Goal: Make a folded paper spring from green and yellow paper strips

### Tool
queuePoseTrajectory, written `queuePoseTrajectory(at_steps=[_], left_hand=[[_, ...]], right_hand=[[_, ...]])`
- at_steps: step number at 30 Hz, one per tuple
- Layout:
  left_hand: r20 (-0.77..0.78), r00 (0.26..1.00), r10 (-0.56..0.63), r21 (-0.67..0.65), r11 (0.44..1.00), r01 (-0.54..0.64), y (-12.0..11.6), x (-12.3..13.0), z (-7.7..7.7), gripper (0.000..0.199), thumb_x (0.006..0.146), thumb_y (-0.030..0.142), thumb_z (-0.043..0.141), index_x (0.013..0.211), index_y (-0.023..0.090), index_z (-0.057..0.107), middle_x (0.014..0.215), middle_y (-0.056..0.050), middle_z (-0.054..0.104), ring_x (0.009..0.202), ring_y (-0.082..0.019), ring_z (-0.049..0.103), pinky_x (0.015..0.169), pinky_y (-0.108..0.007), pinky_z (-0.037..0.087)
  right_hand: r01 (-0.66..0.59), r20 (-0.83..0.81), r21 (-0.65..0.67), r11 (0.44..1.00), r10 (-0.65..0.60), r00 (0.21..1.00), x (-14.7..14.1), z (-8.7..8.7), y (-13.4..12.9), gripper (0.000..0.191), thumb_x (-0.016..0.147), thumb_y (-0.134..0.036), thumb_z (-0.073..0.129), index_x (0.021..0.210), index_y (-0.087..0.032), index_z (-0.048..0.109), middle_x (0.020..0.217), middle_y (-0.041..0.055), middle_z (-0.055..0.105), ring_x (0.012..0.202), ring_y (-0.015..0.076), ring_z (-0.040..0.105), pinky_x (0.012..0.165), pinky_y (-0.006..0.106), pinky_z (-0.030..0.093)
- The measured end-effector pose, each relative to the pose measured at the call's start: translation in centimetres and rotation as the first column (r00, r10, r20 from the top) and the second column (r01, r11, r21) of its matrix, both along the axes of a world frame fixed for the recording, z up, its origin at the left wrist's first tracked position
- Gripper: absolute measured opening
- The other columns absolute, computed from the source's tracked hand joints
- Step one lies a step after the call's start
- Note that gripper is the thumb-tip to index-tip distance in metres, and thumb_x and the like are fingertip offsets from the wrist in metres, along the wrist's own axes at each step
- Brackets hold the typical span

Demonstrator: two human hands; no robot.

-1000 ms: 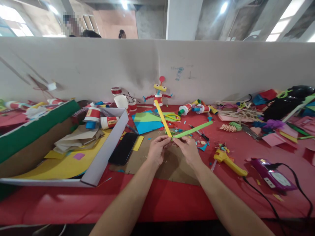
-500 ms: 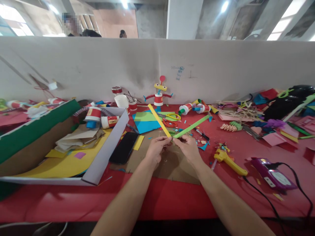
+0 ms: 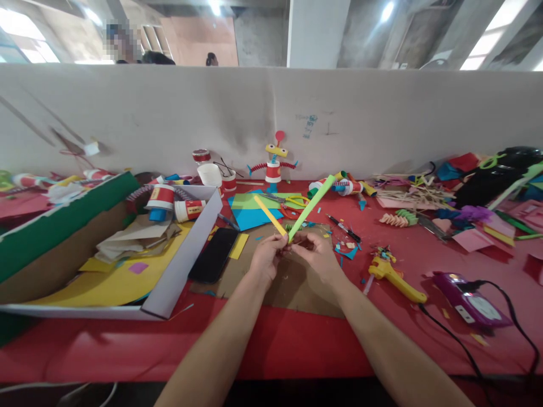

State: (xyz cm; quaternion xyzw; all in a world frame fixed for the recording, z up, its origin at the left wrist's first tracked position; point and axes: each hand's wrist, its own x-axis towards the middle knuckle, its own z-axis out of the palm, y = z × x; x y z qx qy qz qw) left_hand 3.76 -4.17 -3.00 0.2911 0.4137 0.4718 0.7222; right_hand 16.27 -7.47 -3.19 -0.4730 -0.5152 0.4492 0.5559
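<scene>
Two narrow paper strips, one yellow [image 3: 271,216] and one green [image 3: 313,206], meet at their lower ends in a V above the cardboard. My left hand [image 3: 268,258] pinches them at the join between thumb and fingers. Close against that join, my right hand [image 3: 318,257] has its fingers curled at the base of the green strip; its fingertips are partly hidden. A green folded paper spring [image 3: 292,227] shows just behind the strips. Under both hands lies the brown cardboard sheet [image 3: 292,288].
To the left stand an open box [image 3: 182,254] and a black phone [image 3: 214,254]. A paper-cup robot figure [image 3: 274,169], scissors [image 3: 292,199] and coloured paper [image 3: 250,216] are behind. On the right lie a pen [image 3: 344,229], a yellow glue gun [image 3: 396,278] and a purple power box [image 3: 470,302].
The green strip has swung from leaning right to a steeper, nearer-upright angle. The yellow strip now shows shorter and lower. My right hand's fingers have shifted slightly around the join.
</scene>
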Motion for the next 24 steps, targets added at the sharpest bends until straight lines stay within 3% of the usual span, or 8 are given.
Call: queuePoseTrajectory(at_steps=[6, 12, 18, 24], left_hand=[[0.013, 1.0, -0.004, 0.112, 0.994, 0.002, -0.71, 0.44, 0.2, 0.022, 0.054, 0.028, 0.078, 0.061, 0.013, 0.063, 0.056, 0.001, 0.055, 0.05, -0.005, 0.047, 0.051, -0.018, 0.035], [0.014, 1.0, -0.019, 0.133, 0.991, 0.017, -1.0, 0.71, 0.45, 0.022, 0.055, 0.027, 0.078, 0.067, 0.012, 0.066, 0.063, -0.002, 0.06, 0.058, -0.007, 0.052, 0.057, -0.02, 0.038], [-0.037, 0.999, 0.012, 0.193, 0.981, -0.005, -0.79, 0.75, -0.03, 0.023, 0.053, 0.029, 0.078, 0.061, 0.011, 0.065, 0.057, -0.001, 0.058, 0.053, -0.007, 0.05, 0.056, -0.021, 0.038], [-0.07, 0.997, -0.019, 0.135, 0.99, 0.028, -0.67, 0.41, 0.14, 0.022, 0.053, 0.026, 0.078, 0.061, 0.011, 0.065, 0.055, -0.001, 0.059, 0.052, -0.008, 0.05, 0.054, -0.02, 0.037]], right_hand=[[0.09, 0.071, 0.048, 0.995, -0.093, 0.993, 0.1, -0.35, 0.04, 0.022, 0.071, -0.036, 0.064, 0.084, -0.019, 0.066, 0.079, 0.0038, 0.067, 0.073, 0.0179, 0.059, 0.068, 0.03, 0.046], [0.189, 0.16, 0.101, 0.977, -0.204, 0.966, 0.46, -0.37, 0.09, 0.016, 0.072, -0.033, 0.061, 0.077, -0.02, 0.068, 0.072, 0.0022, 0.066, 0.067, 0.0166, 0.058, 0.063, 0.028, 0.044], [0.156, 0.035, -0.001, 0.988, -0.155, 0.987, 0.37, -0.47, 0.19, 0.017, 0.068, -0.035, 0.064, 0.075, -0.019, 0.068, 0.073, 0.0026, 0.067, 0.068, 0.0171, 0.059, 0.066, 0.03, 0.044], [0.177, 0.025, -0.049, 0.983, -0.176, 0.984, 0.35, -0.33, 0.17, 0.014, 0.064, -0.032, 0.067, 0.067, -0.019, 0.067, 0.062, -0.0002, 0.062, 0.059, 0.0134, 0.052, 0.059, 0.027, 0.04]])
